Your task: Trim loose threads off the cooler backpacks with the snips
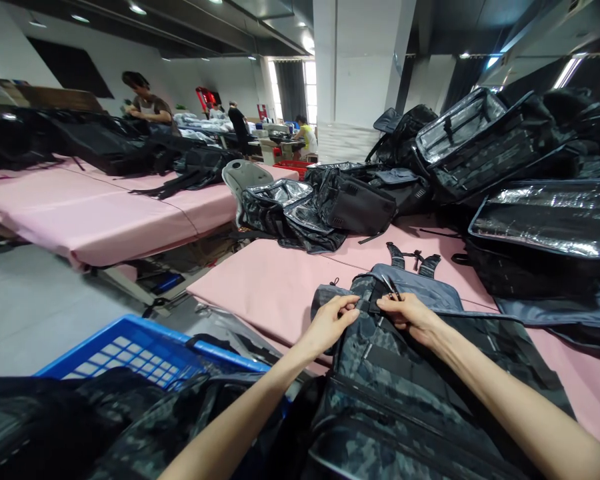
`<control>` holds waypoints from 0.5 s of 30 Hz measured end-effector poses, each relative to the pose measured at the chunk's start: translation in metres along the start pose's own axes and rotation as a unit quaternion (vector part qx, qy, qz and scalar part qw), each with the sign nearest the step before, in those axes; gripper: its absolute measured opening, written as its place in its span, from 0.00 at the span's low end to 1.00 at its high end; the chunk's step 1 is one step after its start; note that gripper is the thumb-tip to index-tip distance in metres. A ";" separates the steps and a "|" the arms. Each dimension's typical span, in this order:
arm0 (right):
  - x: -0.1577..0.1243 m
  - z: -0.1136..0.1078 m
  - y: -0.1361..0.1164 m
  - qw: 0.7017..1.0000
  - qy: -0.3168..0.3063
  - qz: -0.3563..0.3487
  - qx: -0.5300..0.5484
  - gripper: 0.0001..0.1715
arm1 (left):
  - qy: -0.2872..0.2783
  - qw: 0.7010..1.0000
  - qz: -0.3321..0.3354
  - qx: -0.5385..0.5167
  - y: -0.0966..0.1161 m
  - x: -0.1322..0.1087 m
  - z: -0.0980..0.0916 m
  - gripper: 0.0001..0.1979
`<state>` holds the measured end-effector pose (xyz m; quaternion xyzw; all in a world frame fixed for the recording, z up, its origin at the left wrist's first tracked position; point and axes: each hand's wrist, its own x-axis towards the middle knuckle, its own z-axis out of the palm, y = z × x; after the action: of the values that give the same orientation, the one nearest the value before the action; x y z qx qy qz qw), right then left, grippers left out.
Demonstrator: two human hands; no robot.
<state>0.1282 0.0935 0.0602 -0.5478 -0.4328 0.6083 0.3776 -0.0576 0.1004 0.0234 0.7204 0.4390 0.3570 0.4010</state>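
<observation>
A dark camouflage backpack [375,393] lies in front of me at the table's edge, its grey-blue lined flap [425,290] spread out behind it. My left hand [333,321] is closed, thumb and fingers pinching the fabric near the bag's top. In my right hand [413,317] is a pair of thread snips [392,288], the dark pointed blades sticking up beside the thumb. The same hand's fingertips rest at a black strap patch close to the left fingers. Whether a loose thread lies between the hands is too small to tell.
Silver-lined bags [545,213] are heaped at the right, with more bags [355,200] at the far end of my pink-covered table [260,280]. A blue basket [130,327] holding dark bags stands at the left. Beyond it, a person [153,110] works at another pink table [105,213].
</observation>
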 end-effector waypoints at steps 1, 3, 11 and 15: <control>0.000 0.000 -0.002 1.000 -0.008 -0.002 0.024 0.21 | 0.006 1.000 -0.005 -0.016 0.000 0.000 0.001 0.18; -0.001 -0.002 -0.007 0.998 -0.009 -0.014 0.065 0.22 | 0.008 0.999 -0.011 -0.030 0.000 0.001 0.002 0.18; 0.005 0.007 -0.012 0.994 0.037 -0.095 0.041 0.21 | 0.033 0.997 -0.031 -0.064 -0.006 0.000 0.004 0.20; 0.011 0.016 0.001 0.972 0.076 -0.176 -0.136 0.19 | 0.047 0.995 -0.044 -0.072 -0.001 0.001 0.007 0.20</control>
<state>0.1108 0.1011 0.0555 -0.5536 -0.5713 0.4246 0.4322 -0.0519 0.0998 0.0194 0.6518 0.4618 0.4032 0.4465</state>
